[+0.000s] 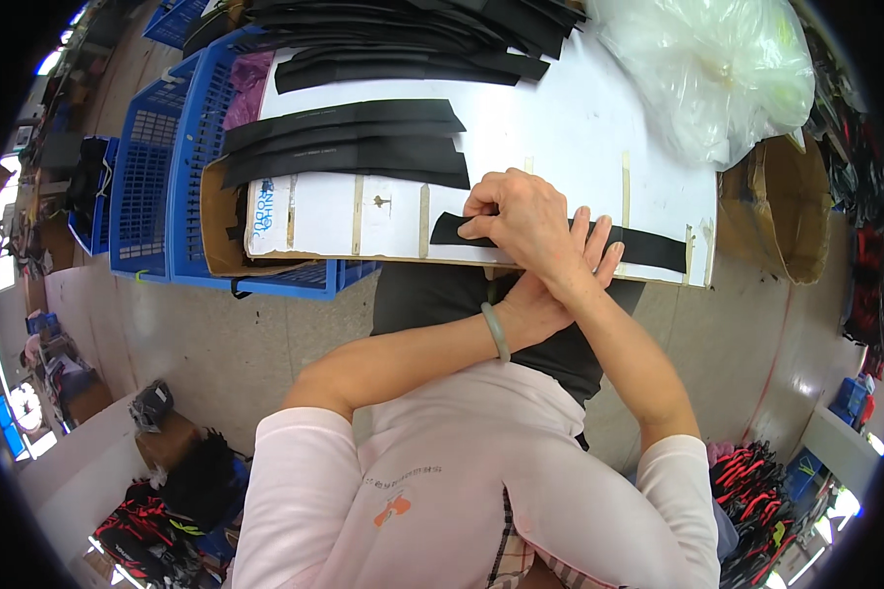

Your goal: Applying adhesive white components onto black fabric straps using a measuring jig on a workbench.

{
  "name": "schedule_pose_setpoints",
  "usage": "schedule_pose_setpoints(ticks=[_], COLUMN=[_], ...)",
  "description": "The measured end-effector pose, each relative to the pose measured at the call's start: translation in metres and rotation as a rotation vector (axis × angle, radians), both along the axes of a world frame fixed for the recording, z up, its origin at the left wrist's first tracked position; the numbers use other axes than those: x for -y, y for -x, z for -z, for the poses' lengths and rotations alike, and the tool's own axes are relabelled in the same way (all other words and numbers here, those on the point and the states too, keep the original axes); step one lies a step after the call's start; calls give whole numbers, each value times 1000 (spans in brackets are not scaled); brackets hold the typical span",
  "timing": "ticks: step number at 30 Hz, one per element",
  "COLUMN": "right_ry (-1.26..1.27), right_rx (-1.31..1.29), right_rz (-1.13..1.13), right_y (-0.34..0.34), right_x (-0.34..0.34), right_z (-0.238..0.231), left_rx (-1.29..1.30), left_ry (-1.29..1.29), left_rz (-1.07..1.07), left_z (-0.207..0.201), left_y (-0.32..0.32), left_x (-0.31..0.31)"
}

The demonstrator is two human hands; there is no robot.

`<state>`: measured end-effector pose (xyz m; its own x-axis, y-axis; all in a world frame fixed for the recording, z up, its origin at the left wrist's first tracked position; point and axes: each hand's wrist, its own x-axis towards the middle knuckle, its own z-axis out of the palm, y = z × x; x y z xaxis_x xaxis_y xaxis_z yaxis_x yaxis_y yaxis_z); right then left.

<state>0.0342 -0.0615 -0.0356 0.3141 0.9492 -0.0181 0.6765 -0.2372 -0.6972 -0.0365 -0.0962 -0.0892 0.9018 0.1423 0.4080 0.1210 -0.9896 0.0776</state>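
Note:
A narrow black strip of fabric-like material (653, 249) lies along the front edge of a white board (580, 108). My forearms cross over it. My right hand (525, 218), on top, reaches to the left and pinches the strip near its left end between thumb and fingers. Beneath that wrist, my left hand (537, 306) reaches to the right, a pale bangle (496, 332) round its wrist. Its fingers stretch flat over the strip's middle, and its palm is partly hidden by the right wrist.
More black strips (349, 142) lie on the board's left, with a thick stack (413, 39) behind. A clear plastic bag (712, 74) bulges at the far right, above an open cardboard box (784, 211). Blue crates (145, 177) and a cardboard carton (216, 221) stand at the left.

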Motion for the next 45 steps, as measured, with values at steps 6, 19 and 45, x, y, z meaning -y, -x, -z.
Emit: schedule_pose_setpoints(ticks=[6,19,45], right_ry=[-14,-89,-526], right_rx=[-14,-222,460], right_rz=[9,17,290], right_y=[1,-7,-82], right_x=[1,9,-201], right_z=[-2,5,-34], left_rx=[-6,61,149], left_ry=[15,180,203], left_rz=[10,59,-336], left_z=[1,-5,-47], left_y=[0,-2,115], left_x=[0,3,-211])
